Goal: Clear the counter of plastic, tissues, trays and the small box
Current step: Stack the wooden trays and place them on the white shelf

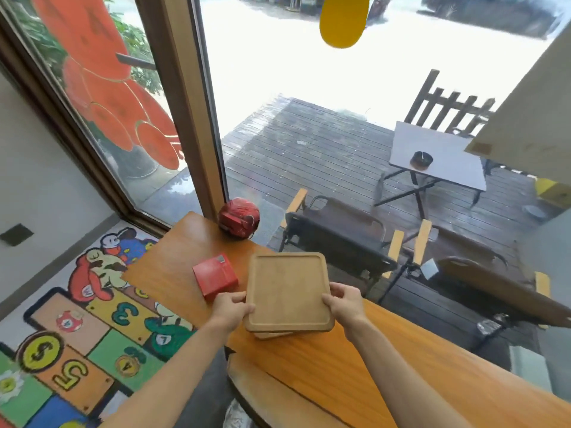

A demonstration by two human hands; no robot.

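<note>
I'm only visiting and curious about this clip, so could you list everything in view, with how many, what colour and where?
wooden trays: two stacked, light tan, held over the counter; only an edge of the lower one shows
small box: one, red, on the counter left of the trays
round ornament: one, red, at the counter's far end by the window frame
counter: one, orange-brown wood, running along the window
play mat: one, many-coloured with numbers, on the floor at left
window decal: one, orange, on the left pane
outdoor table: one, grey, on the deck, with a dark dish on it
outdoor chairs: at least two, dark, just outside the glass
hands: left hand and right hand, gripping the trays' near corners
</note>
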